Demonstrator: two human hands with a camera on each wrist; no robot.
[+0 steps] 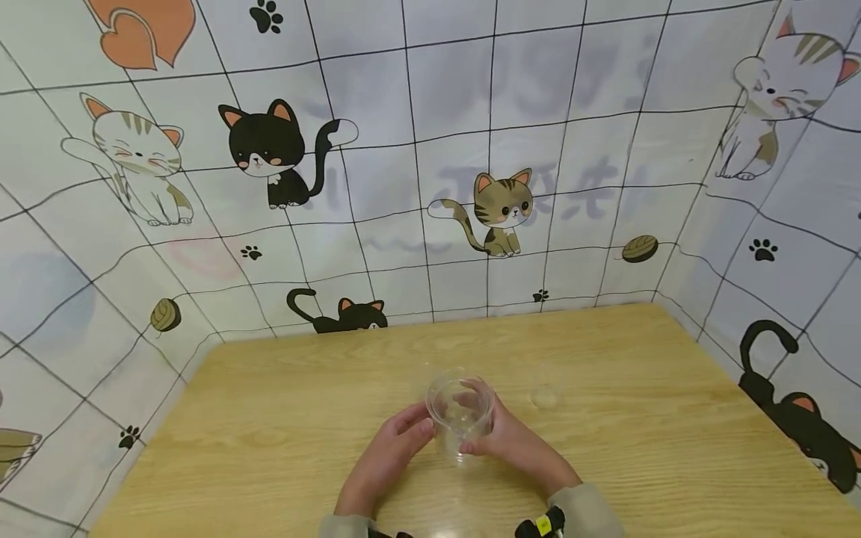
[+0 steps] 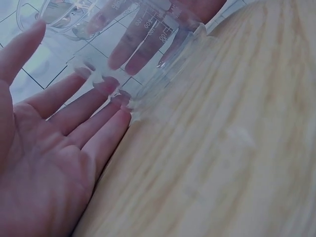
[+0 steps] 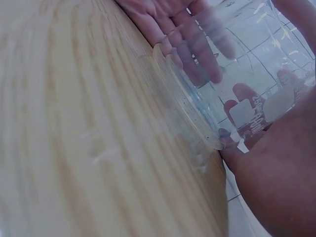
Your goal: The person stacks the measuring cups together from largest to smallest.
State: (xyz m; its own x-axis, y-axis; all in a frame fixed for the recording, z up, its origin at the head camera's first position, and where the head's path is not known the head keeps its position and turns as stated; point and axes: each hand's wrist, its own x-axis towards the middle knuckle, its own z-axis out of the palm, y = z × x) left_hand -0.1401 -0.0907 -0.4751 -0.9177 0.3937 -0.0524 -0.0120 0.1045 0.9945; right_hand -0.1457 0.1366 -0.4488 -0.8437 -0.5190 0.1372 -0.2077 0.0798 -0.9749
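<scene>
Upright, the clear measuring cup (image 1: 452, 424) stands between both hands (image 1: 398, 442) (image 1: 507, 441).

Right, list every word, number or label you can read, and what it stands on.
"ml", in white print on the clear cup; the digits beside it are too blurred to trust.
Scale marks on the cup, left wrist view: reversed, too blurred to read.
Faint bluish marks on the patterned backdrop: illegible.
Yellow tag by the right sleeve: too small to read.
</scene>
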